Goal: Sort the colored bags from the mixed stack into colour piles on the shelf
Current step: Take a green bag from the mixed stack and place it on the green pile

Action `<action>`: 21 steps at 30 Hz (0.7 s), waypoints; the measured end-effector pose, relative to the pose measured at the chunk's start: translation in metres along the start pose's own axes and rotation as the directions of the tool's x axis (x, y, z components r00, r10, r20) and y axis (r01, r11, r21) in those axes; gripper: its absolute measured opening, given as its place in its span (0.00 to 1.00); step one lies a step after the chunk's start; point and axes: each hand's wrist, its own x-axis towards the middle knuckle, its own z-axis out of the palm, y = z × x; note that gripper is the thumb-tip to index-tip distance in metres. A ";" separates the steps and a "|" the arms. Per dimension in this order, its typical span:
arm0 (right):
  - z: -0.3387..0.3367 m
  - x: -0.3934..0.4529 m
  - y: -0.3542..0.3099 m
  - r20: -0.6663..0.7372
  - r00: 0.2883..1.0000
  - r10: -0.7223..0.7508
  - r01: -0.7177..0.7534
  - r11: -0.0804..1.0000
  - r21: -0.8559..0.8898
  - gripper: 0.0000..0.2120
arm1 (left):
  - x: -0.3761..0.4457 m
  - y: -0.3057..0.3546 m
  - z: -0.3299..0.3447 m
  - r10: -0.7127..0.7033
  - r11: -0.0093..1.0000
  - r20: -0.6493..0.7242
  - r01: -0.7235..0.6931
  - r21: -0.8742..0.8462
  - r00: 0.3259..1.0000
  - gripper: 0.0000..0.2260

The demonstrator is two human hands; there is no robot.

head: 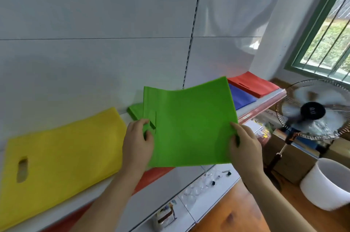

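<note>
Shelf (pixel 121 180) runs from near left to far right along a white panelled wall; red price strip along its front edge.

Yellow bag (pixel 62 158) lies flat on the shelf at near left, die-cut handle hole toward the near end. One yellow showing; whether more lie beneath it cannot be told.

Green bag (pixel 189 127) held in the air above the shelf, mid-frame, spread flat between both hands. Behind its far left corner a second patch of green, the green pile (pixel 135 111), lies on the shelf against the wall. So two greens counted at least.

Far right on the shelf: one blue bag (pixel 241 97), and beyond it one red bag (pixel 251 85) with a slit handle. The two lie close together, overlap uncertain.

Person's left hand (pixel 137 142) pinches the green bag's left edge beside the handle slit, thumb on top. Right hand (pixel 244 144) pinches the near right edge, thumb on top, fingers under. Both grips closed on the bag.

Handling, as judged: thin non-woven fabric, very light, limp. It bows between the hands and would droop if held at one point. Surface looks matte, not slippery; nothing fragile. Best taken at two opposite edges, as here, or through the handle slit.

Off the shelf, right: one standing fan (pixel 312 112), one white bucket (pixel 329 184) on the wooden floor.
</note>
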 end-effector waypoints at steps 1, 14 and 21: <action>0.009 0.012 0.004 0.010 1.000 -0.022 0.022 1.000 0.012 0.21 | 0.004 -0.002 0.004 -0.014 1.000 -0.005 0.014 0.015 1.000 0.16; 0.116 0.156 0.050 0.367 0.888 -0.278 0.242 0.960 0.140 0.19 | 0.038 -0.003 0.065 -0.217 0.863 -0.178 0.274 0.425 0.960 0.17; 0.147 0.172 0.064 0.578 0.753 -0.314 0.331 0.940 0.079 0.23 | 0.037 -0.002 0.081 -0.358 0.650 -0.125 0.343 0.677 0.925 0.22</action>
